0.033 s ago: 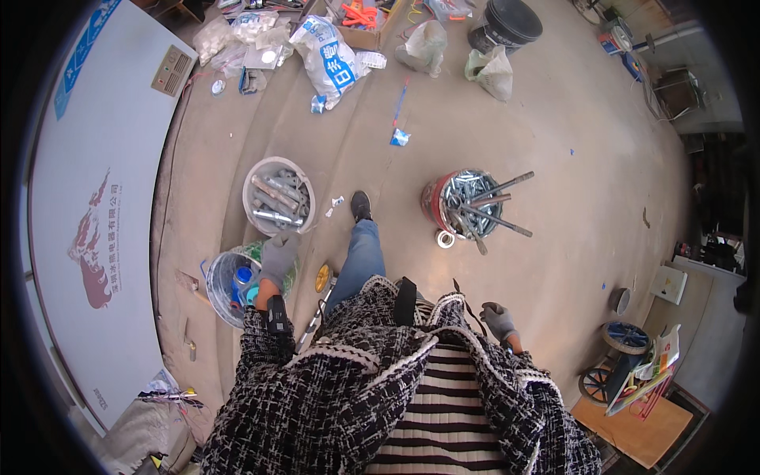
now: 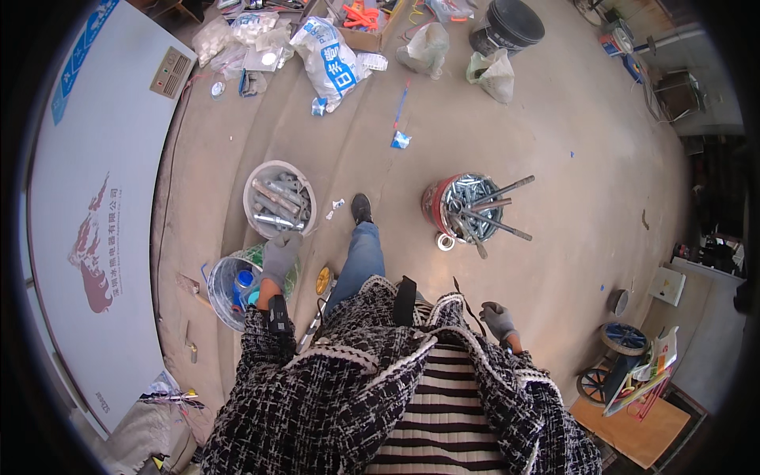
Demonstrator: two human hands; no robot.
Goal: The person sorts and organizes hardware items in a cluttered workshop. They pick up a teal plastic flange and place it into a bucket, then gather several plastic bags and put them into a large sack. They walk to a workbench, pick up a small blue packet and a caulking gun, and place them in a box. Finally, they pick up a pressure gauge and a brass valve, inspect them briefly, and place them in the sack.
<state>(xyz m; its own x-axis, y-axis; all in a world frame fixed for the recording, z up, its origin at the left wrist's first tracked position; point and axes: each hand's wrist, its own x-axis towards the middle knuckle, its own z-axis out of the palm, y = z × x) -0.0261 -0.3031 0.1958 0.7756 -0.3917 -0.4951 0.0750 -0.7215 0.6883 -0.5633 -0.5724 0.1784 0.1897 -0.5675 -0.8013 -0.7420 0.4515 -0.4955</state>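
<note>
My left hand (image 2: 280, 252), in a grey work glove, is closed at the near rim of a whitish bucket (image 2: 248, 198), above a second bucket. What its fingers grip is hidden. Metal pipe-like fittings (image 2: 277, 204) fill the whitish bucket. The second bucket (image 2: 218, 305), clear and partly green, leans below it with a blue-capped bottle (image 2: 244, 279) inside. My right hand (image 2: 497, 319), also gloved in grey, hangs by my right side with its fingers loosely bent and nothing visible in them.
A red bucket (image 2: 431, 203) of bolts and long metal rods stands ahead to the right, beside a roll of tape (image 2: 445, 242). Farther off are a white sack (image 2: 328, 63), plastic bags (image 2: 423, 51) and a black bucket (image 2: 507, 28). A wheeled cart (image 2: 613, 372) stands at the right.
</note>
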